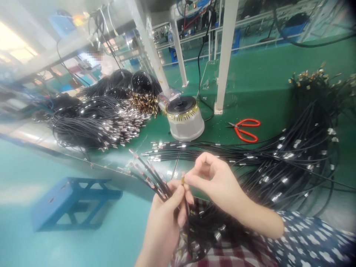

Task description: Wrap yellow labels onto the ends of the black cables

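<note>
My left hand [167,218] is closed around a bunch of black cables [152,178] whose metal-tipped ends fan out up and to the left. Between its thumb and forefinger stands the end of one cable with a small gold-coloured tip [183,179]. My right hand [213,176] pinches at that tip with thumb and forefinger, its other fingers curled. More black cable [219,224] lies heaped over my lap below the hands. Just beyond them, a row of cables [194,150] with silvery ends lies along the green worktop.
A white round device [186,122] with a black top stands behind the hands. Red-handled scissors [246,129] lie right of it. Large cable heaps fill the left [97,118] and right [308,137]. A blue stool [75,204] is on the floor; a person [107,63] is far left.
</note>
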`<state>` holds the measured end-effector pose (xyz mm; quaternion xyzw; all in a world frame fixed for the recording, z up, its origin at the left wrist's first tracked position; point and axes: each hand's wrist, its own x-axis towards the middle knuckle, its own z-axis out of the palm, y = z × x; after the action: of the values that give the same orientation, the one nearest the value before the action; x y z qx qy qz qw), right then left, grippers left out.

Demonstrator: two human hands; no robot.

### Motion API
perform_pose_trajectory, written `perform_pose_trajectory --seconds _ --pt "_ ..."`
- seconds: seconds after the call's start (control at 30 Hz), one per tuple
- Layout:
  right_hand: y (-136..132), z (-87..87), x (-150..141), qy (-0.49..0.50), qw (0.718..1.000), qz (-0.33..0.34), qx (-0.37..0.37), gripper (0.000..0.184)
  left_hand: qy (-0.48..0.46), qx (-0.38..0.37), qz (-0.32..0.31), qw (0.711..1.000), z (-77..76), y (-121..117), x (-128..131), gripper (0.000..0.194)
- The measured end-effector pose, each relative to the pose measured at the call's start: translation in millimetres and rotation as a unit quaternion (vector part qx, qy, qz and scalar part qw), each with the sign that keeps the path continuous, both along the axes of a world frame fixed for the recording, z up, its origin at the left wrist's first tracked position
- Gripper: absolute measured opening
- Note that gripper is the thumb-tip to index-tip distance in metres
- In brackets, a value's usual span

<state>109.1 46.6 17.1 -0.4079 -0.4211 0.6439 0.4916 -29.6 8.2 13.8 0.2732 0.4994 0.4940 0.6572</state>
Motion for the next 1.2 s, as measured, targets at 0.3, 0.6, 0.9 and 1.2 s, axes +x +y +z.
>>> perform_pose_trajectory --seconds 0.3,0.6,0.9,1.2 --pt "0.9 0.9 -2.0 0.054 0.998 0.018 0.002 0.032 -0.052 -0.02 -0.01 0.998 -1.9 -0.4 -0.4 0.028" --pt "-4.3 7.4 0.7 -0.051 0.998 -0.014 0.04 0.034 0.047 0.01 -0.014 0.999 2.7 1.1 1.3 0.02" --pt "-1.1 9.2 12.1 0.071 0.992 0.097 -0.036 0.037 0.002 0.017 -0.064 0.998 2.6 -1.5 -1.3 0.028" --pt "13.3 -2.2 14.4 0.138 0.977 0.161 -0.012 0.024 -0.036 -0.003 -0.106 0.994 7.5 4.0 -3.2 0.03"
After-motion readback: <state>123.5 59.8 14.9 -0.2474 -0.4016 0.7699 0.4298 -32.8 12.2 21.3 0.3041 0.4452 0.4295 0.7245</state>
